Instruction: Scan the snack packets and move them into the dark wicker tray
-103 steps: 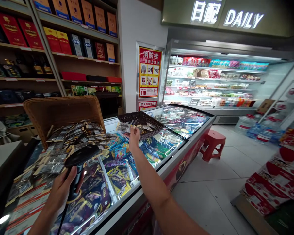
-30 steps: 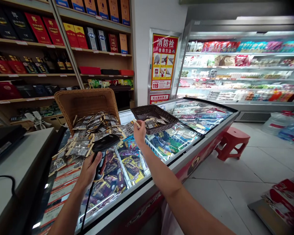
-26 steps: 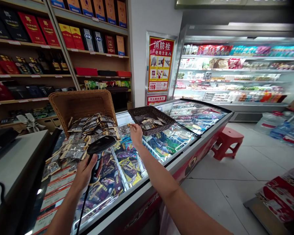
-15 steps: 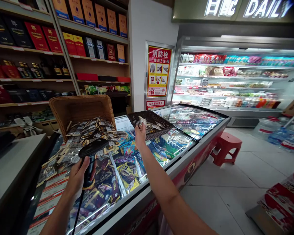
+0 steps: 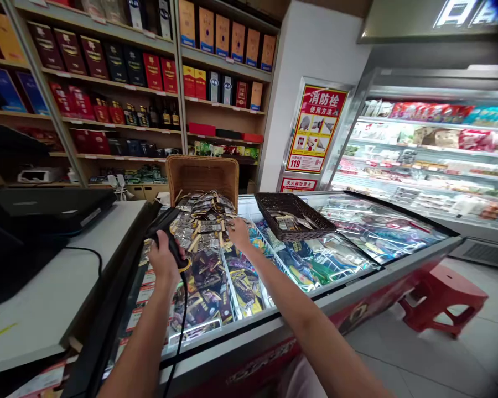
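My left hand (image 5: 166, 260) is wrapped round the handle of a black barcode scanner (image 5: 162, 224), whose cord runs down toward me. The scanner's head is over the left side of a pile of small clear-wrapped packets with pale sticks (image 5: 199, 240). This pile spills out of a tipped wicker basket (image 5: 205, 163) onto the glass lid. My right hand (image 5: 239, 232) is at the pile's right edge; its fingers are small and blurred, so I cannot see whether they grip a packet. To its right, a dark woven basket (image 5: 274, 207) holds a few packets (image 5: 292, 222).
The baskets rest on a glass-topped chest freezer (image 5: 311, 304) with bagged goods inside. A pale counter (image 5: 37, 309) with a black device (image 5: 53, 207) stands to my left. Boxed-goods shelves (image 5: 124, 83) rise behind. A red stool (image 5: 448, 293) stands on the floor at right.
My right hand has left the dark basket, where it held a packet, and come back to the pile. The view has swung left. The scanner is still in my left hand.
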Motion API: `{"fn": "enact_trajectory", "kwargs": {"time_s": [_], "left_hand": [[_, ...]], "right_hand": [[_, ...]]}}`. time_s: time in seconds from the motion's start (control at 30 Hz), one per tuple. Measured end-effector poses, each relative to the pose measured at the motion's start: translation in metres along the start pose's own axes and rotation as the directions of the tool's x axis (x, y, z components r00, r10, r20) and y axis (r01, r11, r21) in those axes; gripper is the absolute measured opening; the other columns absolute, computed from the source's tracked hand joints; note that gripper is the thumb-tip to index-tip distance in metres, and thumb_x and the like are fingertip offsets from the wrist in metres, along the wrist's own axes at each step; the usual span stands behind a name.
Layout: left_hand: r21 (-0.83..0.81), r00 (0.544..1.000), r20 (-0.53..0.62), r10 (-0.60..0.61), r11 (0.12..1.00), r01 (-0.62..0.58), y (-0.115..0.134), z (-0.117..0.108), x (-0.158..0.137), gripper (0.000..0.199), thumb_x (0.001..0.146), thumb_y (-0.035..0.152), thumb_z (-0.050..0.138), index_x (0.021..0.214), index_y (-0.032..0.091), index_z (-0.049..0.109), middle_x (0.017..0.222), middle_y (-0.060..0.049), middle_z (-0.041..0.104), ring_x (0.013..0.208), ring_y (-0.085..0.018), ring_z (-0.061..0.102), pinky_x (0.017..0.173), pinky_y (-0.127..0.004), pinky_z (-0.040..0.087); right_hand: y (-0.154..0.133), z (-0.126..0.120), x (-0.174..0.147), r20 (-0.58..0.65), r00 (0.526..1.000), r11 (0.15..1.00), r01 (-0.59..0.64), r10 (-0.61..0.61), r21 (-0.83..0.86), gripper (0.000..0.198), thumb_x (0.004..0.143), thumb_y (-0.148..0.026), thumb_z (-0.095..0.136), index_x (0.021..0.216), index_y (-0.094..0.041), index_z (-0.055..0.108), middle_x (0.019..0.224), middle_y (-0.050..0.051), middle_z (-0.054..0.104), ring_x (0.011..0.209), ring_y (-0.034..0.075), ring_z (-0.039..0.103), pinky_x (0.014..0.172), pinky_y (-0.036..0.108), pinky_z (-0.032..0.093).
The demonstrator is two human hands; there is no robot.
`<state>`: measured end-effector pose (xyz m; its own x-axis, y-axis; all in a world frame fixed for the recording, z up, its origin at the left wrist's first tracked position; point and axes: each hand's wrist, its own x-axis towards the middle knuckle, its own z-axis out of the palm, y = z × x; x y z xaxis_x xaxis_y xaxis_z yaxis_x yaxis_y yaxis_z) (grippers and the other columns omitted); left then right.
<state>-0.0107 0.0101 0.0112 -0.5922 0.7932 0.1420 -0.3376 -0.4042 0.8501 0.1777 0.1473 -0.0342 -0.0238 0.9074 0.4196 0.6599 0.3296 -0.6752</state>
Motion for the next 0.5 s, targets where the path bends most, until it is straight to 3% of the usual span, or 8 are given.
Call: {"fn": "enact_trajectory", "kwargs": {"time_s": [0.1,0.27,0.37,0.5], "left_hand": [[-0.019,1.000,0.017,0.000,1.000,0.000,-0.003,0.001,-0.002,0.064,0.073,0.078,0.070,0.082,0.017,0.051,0.061,0.004,0.055,0.042,-0.008,0.050,0.038,-0.020,0.038],[-0.053,1.000,0.007,-0.022,0.998,0.022,-0.005,0.001,-0.004,0.063,0.073,0.078,0.071,0.080,0.018,0.050,0.061,0.004,0.056,0.040,-0.008,0.048,0.036,-0.020,0.036],[-0.058,0.999,0.020,-0.041,0.997,0.042,-0.005,0.002,-0.005,0.064,0.072,0.079,0.071,0.079,0.019,0.051,0.059,0.004,0.055,0.038,-0.009,0.047,0.034,-0.022,0.036],[-0.051,0.998,0.063,-0.027,0.998,0.030,-0.005,0.004,-0.011,0.065,0.069,0.080,0.073,0.078,0.019,0.051,0.059,0.004,0.054,0.040,-0.009,0.047,0.034,-0.023,0.038]], "right_hand": [[-0.025,0.020,0.013,0.153,0.987,0.964,0.083,-0.045,-0.252,0.044,0.095,-0.032,0.063,0.134,-0.011,0.060,0.139,0.020,0.061,0.138,0.033,0.048,0.113,0.042,0.038],[-0.042,0.033,0.033,0.263,0.959,0.907,0.019,0.102,-0.422,0.068,0.085,-0.046,0.077,0.138,-0.010,0.056,0.148,0.024,0.053,0.146,0.040,0.039,0.115,0.048,0.033],[-0.040,0.027,0.036,0.245,0.967,0.912,0.036,0.072,-0.409,0.065,0.075,-0.040,0.085,0.130,-0.011,0.062,0.143,0.023,0.056,0.138,0.040,0.047,0.111,0.046,0.037],[-0.037,0.009,0.027,0.177,0.982,0.972,0.104,-0.067,-0.210,0.056,0.074,-0.018,0.079,0.127,-0.015,0.063,0.133,0.014,0.062,0.119,0.026,0.061,0.099,0.035,0.046]]}}
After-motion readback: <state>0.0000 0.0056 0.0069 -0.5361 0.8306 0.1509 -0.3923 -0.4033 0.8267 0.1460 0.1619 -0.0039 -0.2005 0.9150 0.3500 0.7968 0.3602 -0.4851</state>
